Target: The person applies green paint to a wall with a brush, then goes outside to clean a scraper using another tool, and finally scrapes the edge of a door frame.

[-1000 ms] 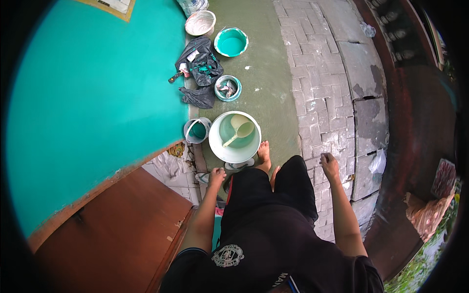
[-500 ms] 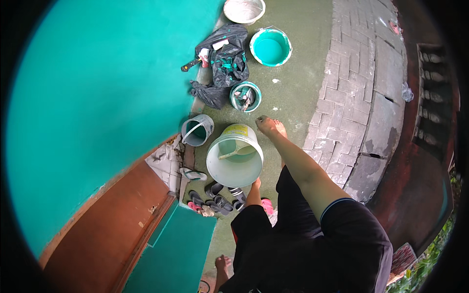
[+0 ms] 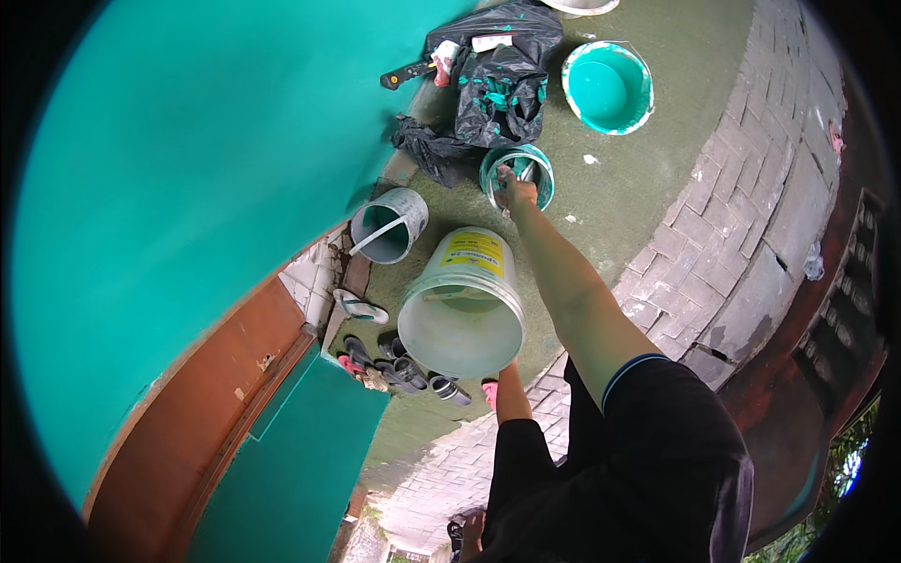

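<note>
A large white bucket with a yellow label is tilted, its mouth toward me. Below its near rim my left forearm meets it; the left hand itself is hidden behind the bucket, holding it there. A pale scoop-like thing lies partly visible inside. My right arm stretches forward, and my right hand is at the near rim of a small paint-smeared bucket. Its fingers are curled over the things in that bucket; what they hold is hard to make out. A grey handle-like piece shows beside them.
A pail of turquoise paint stands ahead right. Black plastic bags and a black-handled tool lie along the turquoise wall. Left are a grey pail with a handle and several sandals. Brick paving runs along the right.
My right hand has moved forward and left, from beside the small bucket to its rim. The view has turned and shifted. The scoop inside the large bucket shows less than before.
</note>
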A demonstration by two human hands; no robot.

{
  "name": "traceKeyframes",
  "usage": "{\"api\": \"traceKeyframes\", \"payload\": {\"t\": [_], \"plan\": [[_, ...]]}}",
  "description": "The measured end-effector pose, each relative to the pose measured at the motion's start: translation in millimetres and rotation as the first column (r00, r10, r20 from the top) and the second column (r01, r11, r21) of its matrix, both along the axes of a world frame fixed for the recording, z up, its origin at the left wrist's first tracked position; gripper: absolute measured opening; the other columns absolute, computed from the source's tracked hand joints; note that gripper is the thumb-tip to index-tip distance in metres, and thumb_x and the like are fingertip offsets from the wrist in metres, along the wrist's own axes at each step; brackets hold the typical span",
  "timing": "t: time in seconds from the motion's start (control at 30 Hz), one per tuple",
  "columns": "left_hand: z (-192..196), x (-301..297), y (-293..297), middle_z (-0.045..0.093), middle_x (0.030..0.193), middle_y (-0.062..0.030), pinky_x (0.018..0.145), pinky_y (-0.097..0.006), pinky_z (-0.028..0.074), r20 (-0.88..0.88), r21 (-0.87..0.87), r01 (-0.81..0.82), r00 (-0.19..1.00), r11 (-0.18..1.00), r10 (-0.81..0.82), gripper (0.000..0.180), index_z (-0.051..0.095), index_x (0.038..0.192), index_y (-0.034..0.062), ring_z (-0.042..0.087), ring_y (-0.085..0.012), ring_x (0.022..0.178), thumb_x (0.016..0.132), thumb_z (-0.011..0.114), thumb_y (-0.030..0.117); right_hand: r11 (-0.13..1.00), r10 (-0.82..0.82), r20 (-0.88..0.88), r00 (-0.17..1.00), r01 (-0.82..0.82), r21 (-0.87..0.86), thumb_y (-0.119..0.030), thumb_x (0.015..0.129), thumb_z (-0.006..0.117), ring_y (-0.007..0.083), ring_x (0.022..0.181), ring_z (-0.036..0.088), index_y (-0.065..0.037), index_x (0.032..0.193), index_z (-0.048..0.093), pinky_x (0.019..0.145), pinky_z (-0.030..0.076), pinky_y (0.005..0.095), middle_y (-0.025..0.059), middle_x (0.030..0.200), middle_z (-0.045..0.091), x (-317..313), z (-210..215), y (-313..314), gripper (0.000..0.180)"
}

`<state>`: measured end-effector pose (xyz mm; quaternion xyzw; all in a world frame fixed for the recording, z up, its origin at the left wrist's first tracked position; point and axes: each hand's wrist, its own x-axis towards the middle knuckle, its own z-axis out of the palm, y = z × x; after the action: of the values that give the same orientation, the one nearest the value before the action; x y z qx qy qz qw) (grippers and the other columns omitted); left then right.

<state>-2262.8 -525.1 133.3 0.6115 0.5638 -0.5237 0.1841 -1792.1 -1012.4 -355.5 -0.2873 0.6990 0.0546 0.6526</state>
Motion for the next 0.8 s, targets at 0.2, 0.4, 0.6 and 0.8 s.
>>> {"api": "traceKeyframes", "payload": {"t": [0.2, 0.4, 0.6, 0.8], "plan": [[-10, -2, -15, 0.067, 0.098, -0.0163, 0.078, -0.039, 0.053, 0.001, 0.015, -0.036, 0.999, 0.999, 0.036, 0.036, 0.06, 0.106, -0.0002, 0.066, -0.0266, 0.085, 0.095, 0.054, 0.034, 0.98, 0.17, -0.18, 0.969, -0.185, -0.071, -0.029, 0.076, 0.067, 0.0255, 0.06, 0.068, 0.001, 0.068, 0.07, 0.059, 0.053, 0.0368, 0.0131, 0.066, 0.068, -6, -29, -22, 0.031], [-7, -5, -16, 0.067, 0.098, -0.0171, 0.079, -0.039, 0.053, 0.067, -0.006, -0.042, 0.997, 0.999, 0.042, 0.037, 0.059, 0.108, -0.0009, 0.066, -0.027, 0.086, 0.095, 0.054, 0.034, 0.959, 0.267, -0.046, 0.963, -0.27, -0.088, -0.022, 0.083, 0.062, 0.0191, 0.052, 0.06, 0.002, 0.086, 0.07, 0.05, 0.049, 0.0322, 0.0108, 0.065, 0.062, -64, 48, 8, 0.025], [-37, 30, 2, 0.063, 0.108, -0.0222, 0.076, -0.045, 0.058, 0.223, -0.066, -0.142, 0.963, 0.988, 0.153, 0.041, 0.048, 0.118, -0.0039, 0.066, -0.0325, 0.095, 0.097, 0.052, 0.031, 0.858, 0.493, 0.147, 0.858, -0.45, -0.247, -0.014, 0.091, 0.06, 0.0132, 0.056, 0.057, 0.003, 0.114, 0.063, 0.048, 0.047, 0.0281, 0.0083, 0.076, 0.062, -117, 149, -22, 0.028], [-78, 68, 14, 0.066, 0.098, -0.0161, 0.065, -0.036, 0.057, 0.484, -0.147, -0.097, 0.861, 0.984, 0.157, 0.031, 0.053, 0.111, 0.0004, 0.069, -0.026, 0.081, 0.096, 0.054, 0.028, 0.812, 0.573, 0.451, 0.684, -0.396, -0.429, -0.014, 0.096, 0.058, 0.0098, 0.066, 0.057, -0.003, 0.126, 0.056, 0.058, 0.048, 0.0252, 0.0036, 0.081, 0.061, -151, 313, -19, 0.032]]}}
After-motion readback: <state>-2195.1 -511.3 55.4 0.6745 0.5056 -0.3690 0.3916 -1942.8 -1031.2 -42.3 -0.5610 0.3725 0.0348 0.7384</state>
